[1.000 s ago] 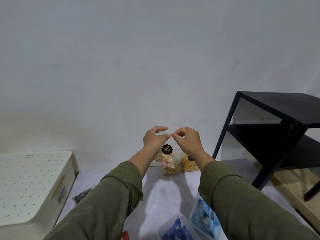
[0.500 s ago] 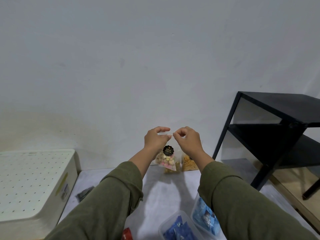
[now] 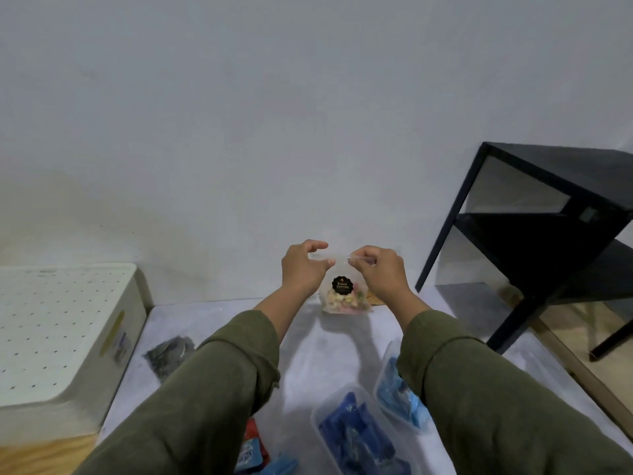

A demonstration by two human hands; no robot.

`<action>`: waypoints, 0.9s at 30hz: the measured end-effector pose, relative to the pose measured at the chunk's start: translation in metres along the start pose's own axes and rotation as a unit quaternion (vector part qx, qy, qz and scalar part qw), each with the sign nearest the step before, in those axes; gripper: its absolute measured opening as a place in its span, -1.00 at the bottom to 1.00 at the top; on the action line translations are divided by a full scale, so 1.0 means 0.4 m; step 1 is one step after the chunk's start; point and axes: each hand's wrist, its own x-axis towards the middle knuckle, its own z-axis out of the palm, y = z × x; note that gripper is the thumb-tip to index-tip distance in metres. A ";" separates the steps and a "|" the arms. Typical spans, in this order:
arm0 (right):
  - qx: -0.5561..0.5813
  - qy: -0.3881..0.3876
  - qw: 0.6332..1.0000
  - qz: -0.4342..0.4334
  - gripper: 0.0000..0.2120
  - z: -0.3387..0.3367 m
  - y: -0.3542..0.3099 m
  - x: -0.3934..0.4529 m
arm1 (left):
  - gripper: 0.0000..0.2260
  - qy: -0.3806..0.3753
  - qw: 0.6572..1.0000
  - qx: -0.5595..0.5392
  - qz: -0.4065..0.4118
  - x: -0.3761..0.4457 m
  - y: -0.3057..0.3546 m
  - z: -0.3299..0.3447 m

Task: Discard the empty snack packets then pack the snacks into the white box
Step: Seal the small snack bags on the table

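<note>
My left hand (image 3: 301, 269) and my right hand (image 3: 380, 272) both pinch the top edge of a clear snack bag (image 3: 342, 296) with a round black label and coloured biscuits inside. The bag hangs just above the far end of the grey mat (image 3: 308, 344). Behind it a second clear bag with yellow snacks (image 3: 375, 299) is mostly hidden. The white box (image 3: 51, 334) with a perforated lid stands at the left. A dark crumpled packet (image 3: 169, 353) lies on the mat beside the box.
Two clear tubs of blue packets (image 3: 356, 437) (image 3: 399, 392) sit near me on the mat. A red packet (image 3: 253, 447) and a blue packet (image 3: 281, 466) lie at the bottom edge. A black shelf frame (image 3: 548, 241) stands at the right, against the wall.
The bag of coloured biscuits has swung slightly right and lower in my two hands. My hands have spread a little apart along its top edge. My head has tilted down.
</note>
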 end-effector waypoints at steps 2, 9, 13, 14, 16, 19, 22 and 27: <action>-0.011 -0.009 1.000 0.010 -0.93 -0.007 0.040 0.011 | -0.83 0.005 1.000 0.007 -0.021 -0.002 -0.026 0.039; 0.020 -0.022 0.999 0.024 -0.93 -0.062 0.199 0.059 | -0.84 0.037 0.996 -0.016 -0.079 0.016 -0.070 0.217; 0.033 -0.023 0.999 0.029 -0.86 -0.112 0.309 0.108 | -0.87 0.054 0.994 -0.010 -0.098 0.034 -0.090 0.338; 0.031 -0.025 0.999 0.028 -0.85 -0.122 0.330 0.118 | -0.87 0.057 0.993 -0.003 -0.099 0.039 -0.095 0.364; 0.025 -0.031 0.999 0.023 -0.82 -0.139 0.366 0.139 | -0.84 0.057 0.993 0.020 -0.099 0.050 -0.101 0.407; 0.026 -0.040 0.998 0.028 -0.81 -0.151 0.412 0.169 | -0.82 0.062 0.993 0.046 -0.093 0.073 -0.110 0.454; 0.030 -0.043 0.998 0.047 -0.81 -0.151 0.454 0.202 | -0.82 0.071 0.991 0.046 -0.099 0.099 -0.122 0.485; 0.024 -0.044 0.998 0.049 -0.84 -0.140 0.501 0.264 | -0.84 0.090 0.989 0.052 -0.106 0.147 -0.147 0.517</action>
